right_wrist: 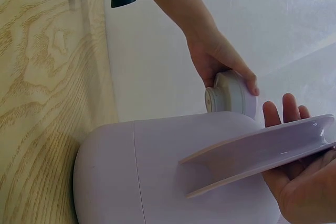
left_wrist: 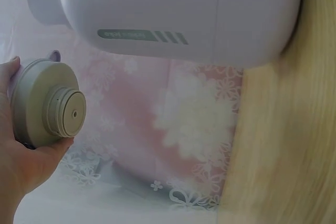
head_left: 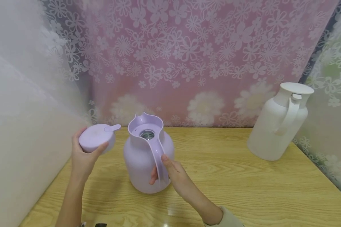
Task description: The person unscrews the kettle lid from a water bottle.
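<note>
One flowered curtain [head_left: 204, 63] hangs along the far side, behind a wooden table [head_left: 210, 183]. Left of centre on the table, a purple jug [head_left: 142, 170] stands upright, its pouring lip facing far and its handle [head_left: 157, 149] facing near, likely for easy reach. A white jug [head_left: 270, 126] stands well apart at the far right, presumably out of the way. The right hand [head_left: 178, 176] holds the handle between thumb and fingers, probably to steady the jug. The left hand [head_left: 83, 157], thumb and fingers wide, grips a lid [head_left: 95, 137] by its rim, in the air left of the purple jug; that grip leaves the underside free. The jug's round mouth [head_left: 147, 135] is uncovered. Beneath the lid, a threaded plug [left_wrist: 71, 114] shows a small central hole.
</note>
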The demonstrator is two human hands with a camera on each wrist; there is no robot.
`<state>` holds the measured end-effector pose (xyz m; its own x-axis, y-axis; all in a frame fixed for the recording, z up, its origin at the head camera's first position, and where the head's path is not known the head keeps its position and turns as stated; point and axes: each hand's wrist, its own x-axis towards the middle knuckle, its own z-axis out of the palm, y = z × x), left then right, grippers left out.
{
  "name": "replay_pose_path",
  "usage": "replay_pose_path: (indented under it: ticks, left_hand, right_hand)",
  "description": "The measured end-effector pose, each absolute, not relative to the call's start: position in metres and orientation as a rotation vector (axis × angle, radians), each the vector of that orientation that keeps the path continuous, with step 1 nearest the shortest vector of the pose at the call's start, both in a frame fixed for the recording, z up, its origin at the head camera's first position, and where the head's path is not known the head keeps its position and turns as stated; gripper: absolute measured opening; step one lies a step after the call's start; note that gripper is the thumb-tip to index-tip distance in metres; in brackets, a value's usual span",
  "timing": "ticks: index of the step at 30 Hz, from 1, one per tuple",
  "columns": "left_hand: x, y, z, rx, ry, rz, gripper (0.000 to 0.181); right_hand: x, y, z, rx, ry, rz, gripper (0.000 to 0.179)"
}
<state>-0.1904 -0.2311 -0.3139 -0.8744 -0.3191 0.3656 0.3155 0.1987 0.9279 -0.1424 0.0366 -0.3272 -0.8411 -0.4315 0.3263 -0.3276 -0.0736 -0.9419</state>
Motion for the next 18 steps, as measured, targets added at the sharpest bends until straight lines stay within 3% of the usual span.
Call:
replay_pose_path:
  ticks: [18]
  left_hand:
    - [-0.193,-0.253,-0.353,0.056,-2.064,-1.718,0.082]
  right_hand:
    - [-0.144,0.037,-0.329,-0.859,2.084,-2.076,0.060]
